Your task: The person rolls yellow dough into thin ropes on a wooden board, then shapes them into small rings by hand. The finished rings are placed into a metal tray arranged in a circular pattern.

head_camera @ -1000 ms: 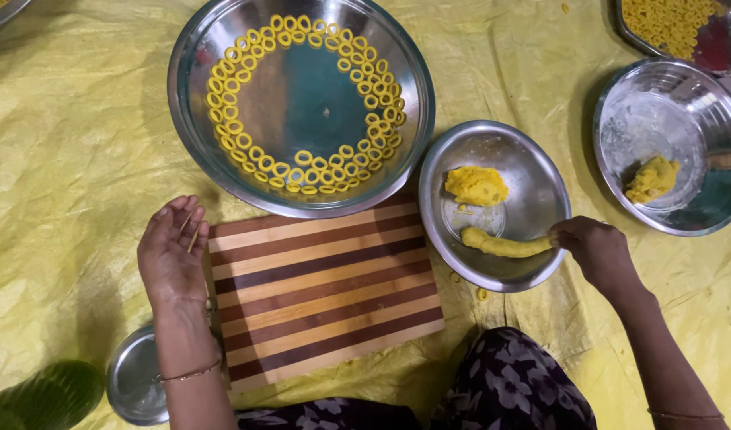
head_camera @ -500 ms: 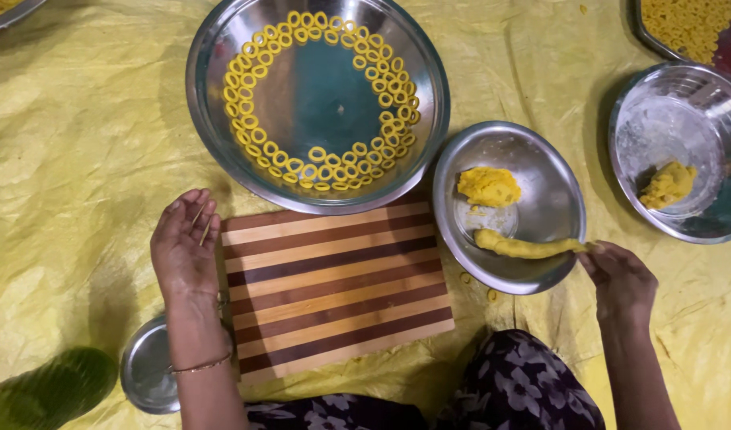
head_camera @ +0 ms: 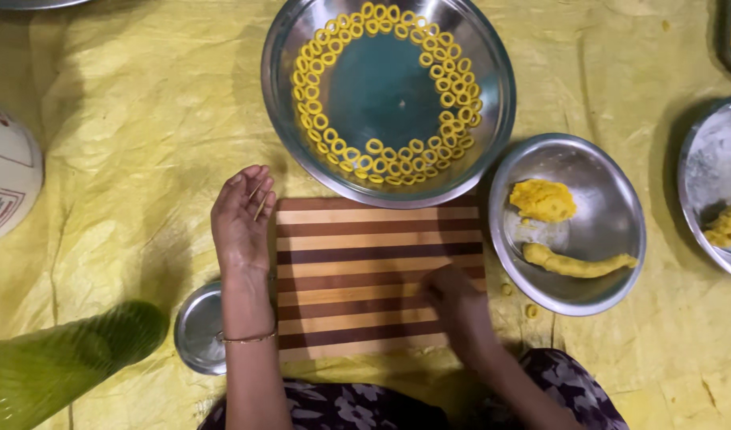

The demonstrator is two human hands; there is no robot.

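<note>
Right hand (head_camera: 453,306) on striped cutting board (head_camera: 365,275), blurred; grip can't be told.
Dough roll (head_camera: 576,263) lies to its right in small steel bowl (head_camera: 612,199), long axis left-right. Left hand (head_camera: 242,219) flat, open, empty at board's left edge.

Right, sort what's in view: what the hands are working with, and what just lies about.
In use: striped cutting board under the right hand; left hand at its edge; dough bowl; big bowl of dough rings.
Lying about: small steel lid; green bottle.
</note>
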